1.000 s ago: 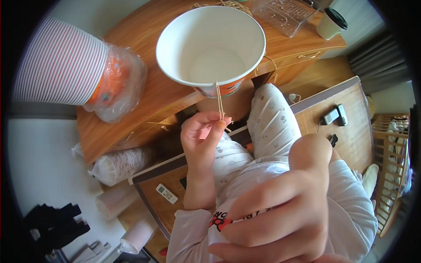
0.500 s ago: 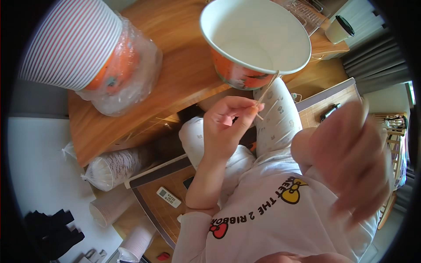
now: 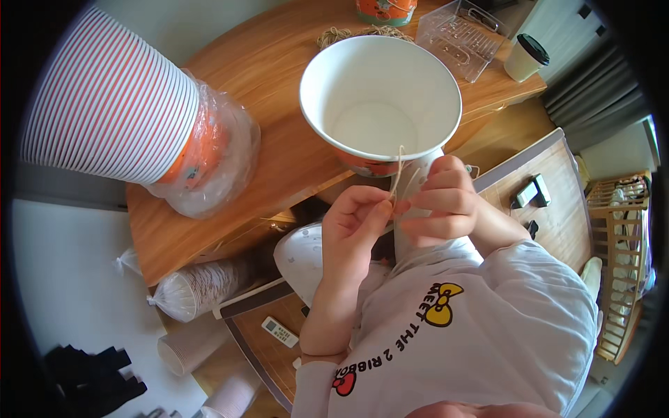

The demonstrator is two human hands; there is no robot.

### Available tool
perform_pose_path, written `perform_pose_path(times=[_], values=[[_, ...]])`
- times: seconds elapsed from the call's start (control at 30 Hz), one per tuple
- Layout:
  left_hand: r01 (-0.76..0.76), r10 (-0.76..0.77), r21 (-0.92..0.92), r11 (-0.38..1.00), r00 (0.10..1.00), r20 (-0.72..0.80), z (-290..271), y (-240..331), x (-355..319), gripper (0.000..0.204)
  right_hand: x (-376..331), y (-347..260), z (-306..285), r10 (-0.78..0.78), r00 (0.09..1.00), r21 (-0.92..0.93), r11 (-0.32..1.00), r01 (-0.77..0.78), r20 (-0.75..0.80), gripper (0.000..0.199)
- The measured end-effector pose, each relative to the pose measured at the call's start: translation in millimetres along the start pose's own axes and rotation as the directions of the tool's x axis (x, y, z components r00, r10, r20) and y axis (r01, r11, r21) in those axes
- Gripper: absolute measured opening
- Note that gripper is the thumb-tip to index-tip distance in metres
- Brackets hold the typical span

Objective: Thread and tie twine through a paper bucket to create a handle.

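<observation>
Wooden surface [image 3: 279,174] | we pinched upright twine [image 3: 398,171] at paper bucket [image 3: 380,97] rim | left hand [image 3: 359,223], right hand [image 3: 442,202] both gripping, just below.

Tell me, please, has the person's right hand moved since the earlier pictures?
Yes. The right hand has come up to the thin twine at the white paper bucket's rim, beside the left hand.

Bare left hand [image 3: 355,226], bare right hand [image 3: 442,202]; behind them, white long-sleeved top with yellow bow print, sleeves pushed above wrists.

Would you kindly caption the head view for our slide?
Both hands pinch thin twine at the rim of a white paper cup.
</observation>
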State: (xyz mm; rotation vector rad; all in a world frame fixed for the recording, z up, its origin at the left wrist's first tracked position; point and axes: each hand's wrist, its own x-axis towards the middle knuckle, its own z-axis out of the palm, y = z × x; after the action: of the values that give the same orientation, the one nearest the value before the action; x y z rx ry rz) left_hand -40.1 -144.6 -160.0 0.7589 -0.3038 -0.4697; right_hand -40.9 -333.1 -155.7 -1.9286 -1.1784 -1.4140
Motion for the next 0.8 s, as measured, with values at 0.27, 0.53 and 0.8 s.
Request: perform_pose_path(times=[0.27,0.53,0.8], values=[[-0.156,0.161,0.044,0.987,0.973,-0.166,15,-28,-3,0.01,-5,18,-7,0.065,0.997,0.112,0.991,-0.069,0.044,0.024],[-0.23,0.229,-0.01,0.973,0.973,-0.032,0,-50,-9,0.036,-15,11,-6,0.238,0.965,0.34,0.904,-0.26,0.107,0.013],[-0.322,0.325,0.052,0.945,0.942,-0.078,-4,-53,-11,0.014,-27,-3,-4,0.385,0.909,0.375,0.828,-0.417,0.159,0.018]])
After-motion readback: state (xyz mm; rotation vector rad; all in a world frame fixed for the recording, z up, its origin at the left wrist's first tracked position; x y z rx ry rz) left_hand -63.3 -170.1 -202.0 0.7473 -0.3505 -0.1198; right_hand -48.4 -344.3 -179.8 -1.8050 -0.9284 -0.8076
